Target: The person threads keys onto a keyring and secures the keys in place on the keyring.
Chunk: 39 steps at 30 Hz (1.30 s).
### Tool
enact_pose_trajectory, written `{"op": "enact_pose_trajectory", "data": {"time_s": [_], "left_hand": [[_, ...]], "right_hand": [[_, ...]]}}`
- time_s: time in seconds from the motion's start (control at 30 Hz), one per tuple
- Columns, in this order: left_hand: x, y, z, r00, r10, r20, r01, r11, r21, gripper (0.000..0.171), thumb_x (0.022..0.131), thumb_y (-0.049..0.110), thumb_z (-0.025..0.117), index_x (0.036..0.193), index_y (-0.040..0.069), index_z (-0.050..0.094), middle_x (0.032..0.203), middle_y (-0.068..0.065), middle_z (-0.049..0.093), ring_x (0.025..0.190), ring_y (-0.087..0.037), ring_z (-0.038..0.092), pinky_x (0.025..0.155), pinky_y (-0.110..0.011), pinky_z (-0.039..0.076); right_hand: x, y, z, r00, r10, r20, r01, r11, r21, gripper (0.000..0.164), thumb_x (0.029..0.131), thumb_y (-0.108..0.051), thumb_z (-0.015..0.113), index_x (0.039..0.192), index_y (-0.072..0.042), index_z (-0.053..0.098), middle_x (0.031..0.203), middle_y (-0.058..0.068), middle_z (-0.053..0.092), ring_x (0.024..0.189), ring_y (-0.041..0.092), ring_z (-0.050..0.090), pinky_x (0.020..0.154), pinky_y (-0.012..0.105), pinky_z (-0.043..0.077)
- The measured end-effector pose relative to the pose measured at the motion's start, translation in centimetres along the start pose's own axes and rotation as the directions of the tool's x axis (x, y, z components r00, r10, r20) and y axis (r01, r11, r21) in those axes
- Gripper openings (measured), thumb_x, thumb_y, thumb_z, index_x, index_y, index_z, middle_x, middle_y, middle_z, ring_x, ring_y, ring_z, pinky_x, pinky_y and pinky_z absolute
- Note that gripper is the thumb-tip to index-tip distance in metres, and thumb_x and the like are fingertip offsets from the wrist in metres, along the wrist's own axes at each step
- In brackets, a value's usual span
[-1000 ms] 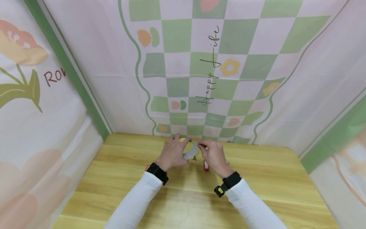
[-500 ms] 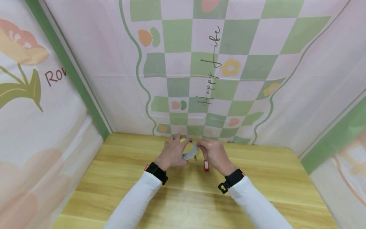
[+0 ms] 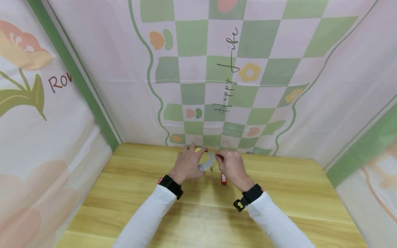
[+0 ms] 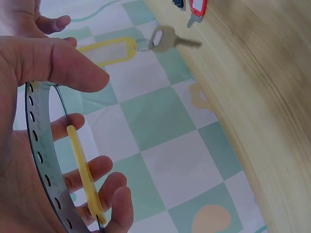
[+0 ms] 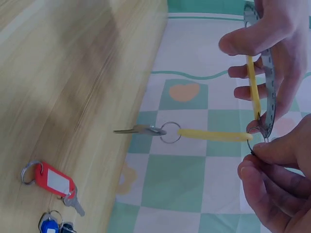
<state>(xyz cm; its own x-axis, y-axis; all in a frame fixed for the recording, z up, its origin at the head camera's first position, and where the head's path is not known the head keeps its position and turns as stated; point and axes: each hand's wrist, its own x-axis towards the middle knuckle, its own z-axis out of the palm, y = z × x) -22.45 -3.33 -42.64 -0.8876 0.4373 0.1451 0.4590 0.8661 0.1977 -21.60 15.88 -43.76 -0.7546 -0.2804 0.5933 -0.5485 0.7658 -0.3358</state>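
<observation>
My left hand holds a grey metal key ring with punched holes, its thumb over the top and fingers behind. A yellow grip on a thin wire spans the ring's open side. At the ring's end, the thumb and fingertips of my right hand pinch a small part at a dark wire loop, mostly hidden by the fingers. From that loop extends a yellow key tag, with a small split ring and a key at its other end.
On the wooden table lies a red key tag with its key. Beside it is a blue key tag with a dark item at the frame edge. A checkered cloth hangs behind the table.
My right hand shifted slightly right and then back left, staying at the end of the ring. The hanging key swung a little. My left hand stays nearly still.
</observation>
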Motion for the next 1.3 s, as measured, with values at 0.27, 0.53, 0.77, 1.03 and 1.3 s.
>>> {"op": "enact_pose_trajectory", "data": {"time_s": [0.27, 0.53, 0.77, 1.03, 1.3], "left_hand": [[-0.1, 0.2, -0.2, 1.000, 0.013, 0.015, -0.013, 1.000, -0.015, 0.082, 0.071, 0.031, 0.083, 0.146, 0.028, 0.051, 0.131, -0.018, 0.049, 0.107, -0.037, 0.053, 0.075, -0.050, 0.053], [-0.1, 0.3, -0.3, 0.999, 0.010, 0.030, -0.009, 0.999, -0.032, 0.082, 0.071, 0.029, 0.082, 0.146, 0.028, 0.050, 0.133, -0.017, 0.049, 0.110, -0.038, 0.052, 0.076, -0.050, 0.053], [-0.2, 0.2, -0.3, 1.000, 0.008, 0.009, -0.008, 1.000, -0.016, 0.079, 0.073, 0.028, 0.079, 0.147, 0.028, 0.050, 0.133, -0.019, 0.049, 0.108, -0.038, 0.053, 0.076, -0.052, 0.053], [-0.2, 0.2, -0.3, 1.000, 0.003, 0.011, -0.003, 1.000, -0.007, 0.080, 0.073, 0.029, 0.079, 0.148, 0.028, 0.049, 0.135, -0.020, 0.048, 0.110, -0.040, 0.053, 0.078, -0.054, 0.053], [0.0, 0.3, -0.2, 1.000, 0.014, 0.017, -0.014, 1.000, -0.014, 0.081, 0.072, 0.029, 0.081, 0.147, 0.027, 0.051, 0.133, -0.019, 0.049, 0.108, -0.038, 0.053, 0.074, -0.050, 0.053]], "right_hand": [[0.1, 0.6, -0.2, 0.979, -0.202, 0.005, 0.201, 0.972, -0.117, 0.014, 0.082, 0.007, 0.075, 0.086, -0.005, 0.078, 0.079, 0.006, 0.074, 0.063, 0.020, 0.069, 0.050, 0.030, 0.050], [0.2, 0.9, -0.3, 0.970, -0.241, 0.031, 0.243, 0.962, -0.120, 0.011, 0.085, 0.005, 0.075, 0.088, -0.006, 0.077, 0.081, 0.006, 0.074, 0.065, 0.021, 0.069, 0.051, 0.031, 0.052], [-0.1, 0.3, 0.0, 0.999, -0.035, -0.021, 0.034, 0.997, -0.068, 0.003, 0.087, -0.006, 0.079, 0.087, -0.006, 0.076, 0.077, 0.006, 0.073, 0.060, 0.016, 0.066, 0.053, 0.034, 0.053], [0.0, -0.3, -0.1, 0.999, 0.037, -0.007, -0.037, 0.999, -0.026, 0.005, 0.088, -0.002, 0.075, 0.084, -0.004, 0.078, 0.075, 0.008, 0.073, 0.059, 0.019, 0.067, 0.054, 0.038, 0.053], [0.2, 0.4, -0.3, 0.988, -0.154, -0.002, 0.153, 0.982, -0.112, 0.009, 0.083, 0.004, 0.077, 0.084, -0.005, 0.077, 0.070, 0.005, 0.068, 0.056, 0.018, 0.062, 0.047, 0.030, 0.047]]}}
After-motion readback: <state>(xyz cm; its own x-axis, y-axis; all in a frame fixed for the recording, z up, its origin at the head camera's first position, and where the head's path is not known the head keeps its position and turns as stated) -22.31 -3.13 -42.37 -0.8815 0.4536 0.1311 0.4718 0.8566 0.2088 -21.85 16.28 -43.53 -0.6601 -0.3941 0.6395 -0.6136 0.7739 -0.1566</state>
